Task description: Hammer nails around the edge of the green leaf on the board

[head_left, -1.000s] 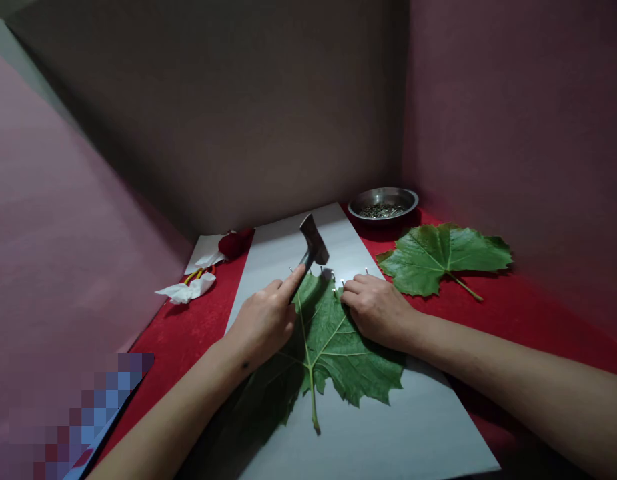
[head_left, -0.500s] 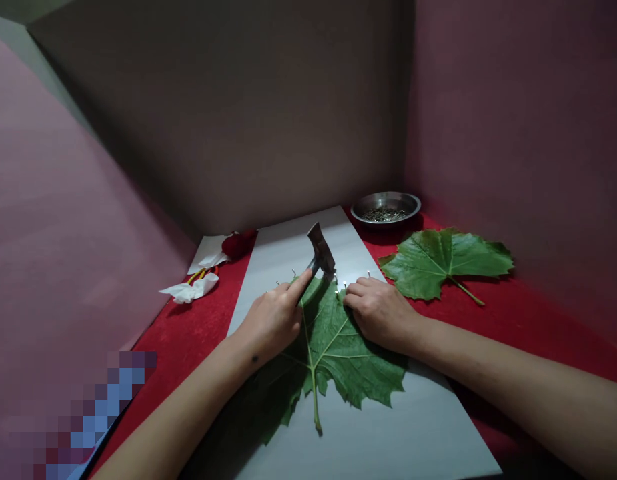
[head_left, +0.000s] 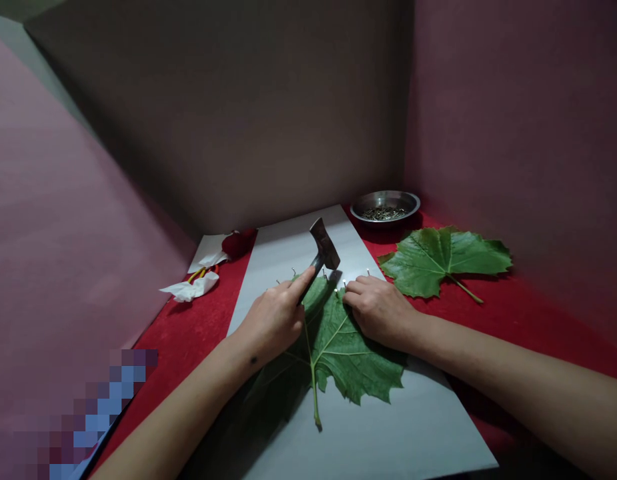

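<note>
A hammer (head_left: 325, 248) with a dark handle is gripped in my left hand (head_left: 273, 318), its head raised above the far part of a green leaf (head_left: 345, 350). That leaf lies on a white board (head_left: 388, 433), its stem pointing toward me. Several nails (head_left: 337, 291) stand along the leaf's far edge. My right hand (head_left: 378, 307) rests on the leaf's right side with fingers curled and pressed together beside a nail; whatever is between its fingertips is hidden.
A metal bowl (head_left: 385, 208) of nails stands at the back right. A second leaf (head_left: 443, 261) lies on red cloth (head_left: 513, 313) at the right. White tissue (head_left: 191, 289), yellow-orange handles and a red object (head_left: 238, 245) sit at the left.
The hammer head has risen a little and shifted slightly right, away from the nails. My right hand has stayed nearly in place.
</note>
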Motion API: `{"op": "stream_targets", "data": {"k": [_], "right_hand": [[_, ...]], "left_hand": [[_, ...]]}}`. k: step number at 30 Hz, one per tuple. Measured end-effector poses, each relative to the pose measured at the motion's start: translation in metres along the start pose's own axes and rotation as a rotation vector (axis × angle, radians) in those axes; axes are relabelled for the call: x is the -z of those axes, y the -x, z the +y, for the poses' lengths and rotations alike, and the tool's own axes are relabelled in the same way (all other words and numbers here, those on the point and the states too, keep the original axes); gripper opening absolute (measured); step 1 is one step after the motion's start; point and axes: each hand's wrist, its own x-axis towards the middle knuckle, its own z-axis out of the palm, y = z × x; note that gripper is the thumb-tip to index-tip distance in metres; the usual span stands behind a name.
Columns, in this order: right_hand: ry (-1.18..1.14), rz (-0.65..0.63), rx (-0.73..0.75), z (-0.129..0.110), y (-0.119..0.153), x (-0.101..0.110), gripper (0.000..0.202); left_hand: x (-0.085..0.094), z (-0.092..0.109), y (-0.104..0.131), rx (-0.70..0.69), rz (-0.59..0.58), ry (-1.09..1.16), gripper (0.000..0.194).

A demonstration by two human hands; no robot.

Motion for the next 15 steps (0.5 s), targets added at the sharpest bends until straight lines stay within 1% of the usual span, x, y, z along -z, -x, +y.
{"op": "stream_targets", "data": {"k": [2,4,6,8,10,11,13,15], "right_hand": [[-0.026,-0.049,-0.021,-0.001,-0.002,0.006,0.017],[-0.094,-0.069,-0.057,0.001,-0.003,0.016,0.020],[-0.174,-0.034,-0.084,0.006,-0.006,0.026,0.022],[-0.222,0.044,-0.100,0.014,-0.011,0.034,0.023],[-0.255,0.101,-0.131,0.025,-0.021,0.037,0.023],[-0.275,0.102,-0.156,0.032,-0.028,0.037,0.024],[-0.319,0.045,-0.223,0.044,-0.046,0.033,0.025],[-0.389,-0.072,-0.301,0.056,-0.065,0.025,0.024]], "left_hand": [[0.004,0.001,0.001,-0.017,0.024,0.040,0.068],[0.009,0.001,0.004,-0.027,0.063,0.084,0.067],[0.015,0.000,0.008,-0.022,0.107,0.103,0.065],[0.020,-0.002,0.013,-0.015,0.130,0.102,0.064],[0.022,-0.005,0.018,-0.006,0.133,0.102,0.064],[0.022,-0.007,0.020,-0.001,0.130,0.103,0.064],[0.020,-0.010,0.024,0.011,0.124,0.108,0.064],[0.017,-0.014,0.028,0.022,0.117,0.115,0.064]]}}
